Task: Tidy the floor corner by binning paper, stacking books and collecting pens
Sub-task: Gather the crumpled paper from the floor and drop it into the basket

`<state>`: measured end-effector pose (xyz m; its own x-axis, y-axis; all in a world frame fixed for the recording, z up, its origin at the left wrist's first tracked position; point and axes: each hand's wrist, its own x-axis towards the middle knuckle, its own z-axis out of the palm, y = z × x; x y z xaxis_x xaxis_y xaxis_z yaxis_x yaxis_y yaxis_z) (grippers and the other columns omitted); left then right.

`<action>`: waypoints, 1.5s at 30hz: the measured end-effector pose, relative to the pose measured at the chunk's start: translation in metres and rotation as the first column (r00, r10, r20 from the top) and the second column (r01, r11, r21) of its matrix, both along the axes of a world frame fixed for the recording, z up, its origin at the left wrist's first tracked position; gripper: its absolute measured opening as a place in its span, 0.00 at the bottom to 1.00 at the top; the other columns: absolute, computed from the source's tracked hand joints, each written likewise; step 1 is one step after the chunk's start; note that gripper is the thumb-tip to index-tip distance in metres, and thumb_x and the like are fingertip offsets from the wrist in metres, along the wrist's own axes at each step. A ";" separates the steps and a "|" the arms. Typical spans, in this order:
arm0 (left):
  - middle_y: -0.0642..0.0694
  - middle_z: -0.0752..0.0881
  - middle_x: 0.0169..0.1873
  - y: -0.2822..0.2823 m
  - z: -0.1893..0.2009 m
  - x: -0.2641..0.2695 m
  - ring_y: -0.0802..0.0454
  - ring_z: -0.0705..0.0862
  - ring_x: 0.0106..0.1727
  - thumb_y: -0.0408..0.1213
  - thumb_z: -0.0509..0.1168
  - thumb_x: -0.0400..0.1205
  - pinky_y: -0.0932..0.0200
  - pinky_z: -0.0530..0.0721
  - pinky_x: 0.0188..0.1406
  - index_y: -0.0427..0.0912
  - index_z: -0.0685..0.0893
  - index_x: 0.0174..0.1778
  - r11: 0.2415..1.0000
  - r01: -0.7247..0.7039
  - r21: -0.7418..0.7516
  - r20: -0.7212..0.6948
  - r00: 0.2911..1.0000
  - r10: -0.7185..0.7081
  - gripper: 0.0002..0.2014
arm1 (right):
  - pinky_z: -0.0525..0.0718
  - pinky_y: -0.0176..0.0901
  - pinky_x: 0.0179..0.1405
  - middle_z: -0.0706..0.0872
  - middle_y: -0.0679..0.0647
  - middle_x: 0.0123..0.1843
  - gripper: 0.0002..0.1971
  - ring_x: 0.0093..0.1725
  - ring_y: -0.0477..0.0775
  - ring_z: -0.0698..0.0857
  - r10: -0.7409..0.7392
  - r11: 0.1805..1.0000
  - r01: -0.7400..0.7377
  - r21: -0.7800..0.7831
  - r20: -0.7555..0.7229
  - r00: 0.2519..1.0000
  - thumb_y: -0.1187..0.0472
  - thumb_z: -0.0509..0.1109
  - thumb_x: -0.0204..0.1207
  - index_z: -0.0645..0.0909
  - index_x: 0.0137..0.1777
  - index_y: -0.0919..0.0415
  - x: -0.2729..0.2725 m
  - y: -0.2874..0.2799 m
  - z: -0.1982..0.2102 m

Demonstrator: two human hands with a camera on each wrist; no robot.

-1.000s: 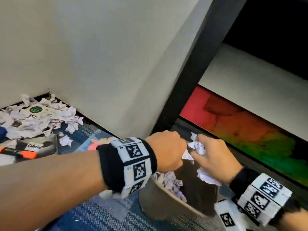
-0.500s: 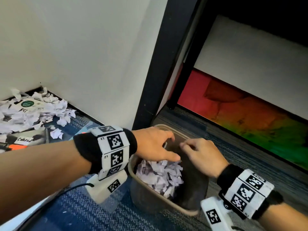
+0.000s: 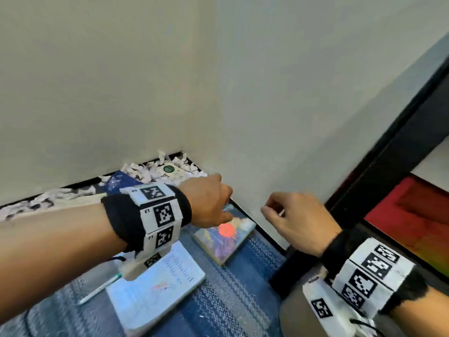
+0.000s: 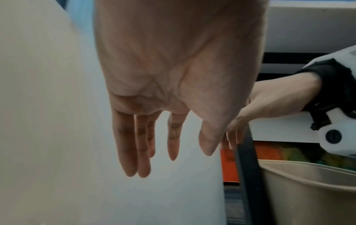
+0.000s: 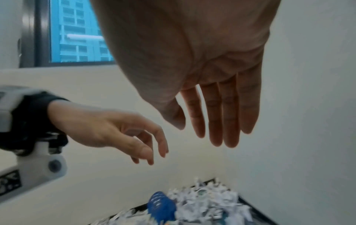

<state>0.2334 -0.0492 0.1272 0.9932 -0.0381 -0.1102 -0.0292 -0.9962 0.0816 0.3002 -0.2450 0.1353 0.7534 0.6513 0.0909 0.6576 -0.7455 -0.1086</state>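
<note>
left hand (image 3: 209,203): empty, fingers loose and straight in the left wrist view; held in the air above the colourful book, on the side toward the paper pile. Reads to me as heading for another scoop.
right hand (image 3: 295,221): empty too, fingers slack, nothing pinched; hangs between the colourful book and the bin, palm down.
paper pile (image 3: 155,172): torn white scraps heaped in the wall corner, beyond the colourful book. Plenty unbinned, so I'd call the paper step only partly done.
bin (image 4: 308,188): beige, open top, near side of the colourful book, just under the right wrist. Contents not visible now.
colourful book (image 3: 224,235): flat on the carpet against the wall base, orange disc on the cover. Not stacked.
white book (image 3: 155,288): flat, just nearer than the colourful book, slightly askew, touching nothing.
blue book (image 5: 161,207): partly buried in the paper pile, past the colourful book.
pen (image 3: 99,289): white with a green tip, on the carpet left of the white book, well clear of the colourful book. Uncollected.
next: likely both hands go into the pile; loose scraps need a two-handed gather or they spill.
</note>
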 end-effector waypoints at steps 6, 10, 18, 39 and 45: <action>0.41 0.80 0.59 0.146 -0.018 -0.111 0.41 0.81 0.58 0.55 0.59 0.82 0.52 0.80 0.53 0.44 0.80 0.60 0.959 -0.282 -0.023 -0.016 0.959 0.281 0.20 | 0.83 0.49 0.49 0.88 0.55 0.51 0.12 0.53 0.60 0.85 0.260 0.937 -0.267 -0.225 -0.060 0.964 0.46 0.64 0.77 0.83 0.49 0.53 -0.031 0.171 -0.025; 0.42 0.86 0.56 0.243 -0.049 -0.215 0.42 0.83 0.57 0.52 0.62 0.81 0.56 0.81 0.52 0.42 0.85 0.56 0.849 -0.529 0.005 -0.197 0.831 0.520 0.18 | 0.82 0.49 0.55 0.84 0.57 0.59 0.15 0.58 0.61 0.83 0.448 0.782 -0.454 -0.427 -0.123 0.886 0.46 0.62 0.79 0.81 0.58 0.53 -0.070 0.267 -0.043; 0.43 0.87 0.50 0.324 -0.113 -0.336 0.44 0.85 0.50 0.53 0.62 0.81 0.54 0.84 0.48 0.41 0.83 0.51 0.545 -0.838 0.036 -0.336 0.504 0.796 0.17 | 0.83 0.49 0.55 0.85 0.53 0.59 0.17 0.57 0.56 0.83 0.673 0.533 -0.723 -0.440 -0.298 0.677 0.45 0.63 0.81 0.80 0.63 0.53 -0.143 0.365 -0.084; 0.39 0.70 0.62 0.295 -0.276 -0.387 0.37 0.80 0.55 0.41 0.54 0.88 0.44 0.80 0.47 0.39 0.73 0.63 0.041 -0.983 -0.178 -0.292 0.092 0.952 0.12 | 0.80 0.53 0.58 0.74 0.63 0.66 0.20 0.60 0.67 0.80 0.836 0.328 -0.909 -0.259 -0.368 0.406 0.65 0.60 0.81 0.74 0.71 0.52 -0.282 0.540 -0.284; 0.41 0.80 0.52 0.313 -0.229 -0.429 0.39 0.83 0.53 0.40 0.60 0.80 0.48 0.82 0.50 0.37 0.79 0.52 0.014 -0.990 -0.144 -0.149 0.035 0.988 0.11 | 0.79 0.50 0.57 0.78 0.62 0.63 0.14 0.60 0.64 0.82 0.845 0.392 -0.911 -0.130 -0.341 0.413 0.59 0.64 0.79 0.75 0.63 0.61 -0.295 0.555 -0.270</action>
<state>-0.1956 0.2642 -0.1015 0.0881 0.9641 -0.2506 0.9734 -0.0300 0.2271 0.0049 0.3099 -0.1342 -0.2802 0.9250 -0.2568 0.9476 0.2238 -0.2279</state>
